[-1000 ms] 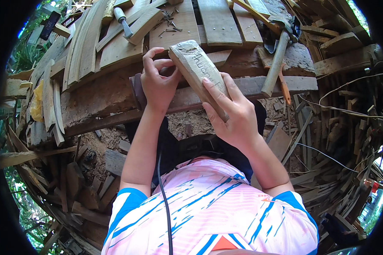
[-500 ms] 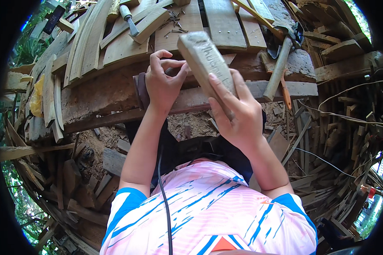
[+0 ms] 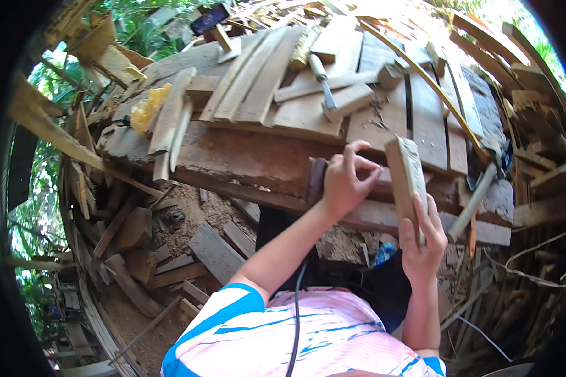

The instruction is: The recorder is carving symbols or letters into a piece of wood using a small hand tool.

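The tabletop (image 3: pixel 251 157) is a rough slab of old timber outdoors, with green foliage behind it and sawdust and offcuts on the ground below. Loose planks (image 3: pixel 258 81) lie across it, along with one hammer (image 3: pixel 324 88) and one yellow crumpled bag (image 3: pixel 146 108).

One wooden block (image 3: pixel 409 182) stands on end just in front of the tabletop's near edge. The right hand (image 3: pixel 424 245) grips its lower end, fingers wrapped around the side, thumb behind. The left hand (image 3: pixel 346 185) is just to the left of the block, its fingertips (image 3: pixel 374 168) curled toward the block's left edge; whether they touch it cannot be told. One cable (image 3: pixel 295 314) runs down over the striped shirt (image 3: pixel 314 339).
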A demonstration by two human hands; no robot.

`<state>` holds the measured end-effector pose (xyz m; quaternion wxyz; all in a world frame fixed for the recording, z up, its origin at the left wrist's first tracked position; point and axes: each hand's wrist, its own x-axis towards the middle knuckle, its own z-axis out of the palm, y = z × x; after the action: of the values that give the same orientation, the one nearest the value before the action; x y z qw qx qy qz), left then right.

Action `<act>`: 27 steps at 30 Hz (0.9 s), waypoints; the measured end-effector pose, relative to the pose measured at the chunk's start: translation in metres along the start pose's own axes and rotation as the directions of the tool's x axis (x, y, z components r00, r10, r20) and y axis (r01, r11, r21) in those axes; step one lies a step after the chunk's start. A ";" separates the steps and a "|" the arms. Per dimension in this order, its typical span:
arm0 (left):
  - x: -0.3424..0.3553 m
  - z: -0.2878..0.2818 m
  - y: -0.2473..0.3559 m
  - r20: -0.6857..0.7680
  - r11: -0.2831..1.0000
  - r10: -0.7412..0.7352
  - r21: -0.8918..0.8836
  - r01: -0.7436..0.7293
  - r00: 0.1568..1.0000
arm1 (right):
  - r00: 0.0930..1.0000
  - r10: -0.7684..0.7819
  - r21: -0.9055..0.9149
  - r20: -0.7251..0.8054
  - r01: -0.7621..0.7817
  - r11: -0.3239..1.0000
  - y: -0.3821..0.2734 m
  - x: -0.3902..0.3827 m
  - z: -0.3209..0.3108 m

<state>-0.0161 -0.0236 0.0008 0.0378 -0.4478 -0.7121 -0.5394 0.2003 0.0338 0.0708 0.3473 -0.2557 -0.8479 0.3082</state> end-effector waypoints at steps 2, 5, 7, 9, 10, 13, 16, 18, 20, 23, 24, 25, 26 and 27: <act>0.000 -0.003 0.002 0.006 0.999 0.004 0.036 -0.004 1.000 | 1.000 -0.007 0.006 -0.013 0.007 1.000 0.007 -0.001 0.001; 0.002 -0.005 0.002 -0.020 0.998 0.037 0.052 -0.036 0.999 | 0.999 0.029 0.016 0.035 -0.029 0.999 0.012 -0.001 0.004; 0.005 -0.005 0.002 0.004 0.981 0.169 0.096 -0.169 0.986 | 0.998 0.032 -0.074 0.059 -0.027 0.997 0.013 -0.003 0.006; 0.007 -0.004 0.002 0.001 0.976 0.185 0.117 -0.183 0.983 | 0.996 0.017 -0.107 0.087 -0.008 0.994 0.018 -0.005 0.010; 0.007 -0.003 0.003 0.003 0.971 0.198 0.136 -0.197 0.980 | 0.995 0.020 -0.095 0.102 -0.010 0.995 0.018 -0.004 0.011; 0.008 -0.002 0.003 0.005 0.963 0.222 0.156 -0.220 0.975 | 0.993 0.002 -0.087 0.120 0.008 0.996 0.022 -0.003 0.013; 0.007 -0.003 0.003 0.006 0.963 0.223 0.152 -0.222 0.975 | 0.992 -0.012 -0.065 0.122 0.021 0.998 0.022 -0.001 0.014; 0.006 -0.004 0.003 0.005 0.965 0.220 0.145 -0.218 0.976 | 0.993 -0.001 -0.033 0.120 0.005 0.999 0.023 -0.001 0.014; 0.004 -0.005 0.002 0.041 0.970 0.195 0.138 -0.199 0.980 | 0.992 0.001 -0.033 0.125 0.003 0.999 0.023 -0.001 0.013; 0.005 -0.004 0.000 0.031 0.964 0.230 0.128 -0.232 0.973 | 0.992 -0.002 -0.039 0.127 0.007 0.999 0.023 -0.001 0.015; 0.005 -0.004 0.000 0.032 0.965 0.229 0.126 -0.232 0.973 | 0.992 -0.009 -0.044 0.123 0.015 0.999 0.023 -0.001 0.015; 0.005 -0.005 0.000 0.029 0.967 0.223 0.119 -0.225 0.974 | 0.992 -0.007 -0.045 0.123 0.013 0.999 0.023 -0.001 0.015; 0.005 -0.005 0.000 0.025 0.969 0.217 0.113 -0.218 0.976 | 0.992 -0.009 -0.051 0.122 0.015 0.999 0.022 -0.001 0.016; 0.005 -0.005 0.000 0.026 0.969 0.217 0.113 -0.218 0.976 | 0.993 -0.010 -0.057 0.122 0.017 0.998 0.022 0.000 0.016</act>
<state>-0.0209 -0.0246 0.0058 0.1177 -0.5238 -0.6888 -0.4872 0.1933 0.0429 0.0459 0.2897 -0.2406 -0.8778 0.2959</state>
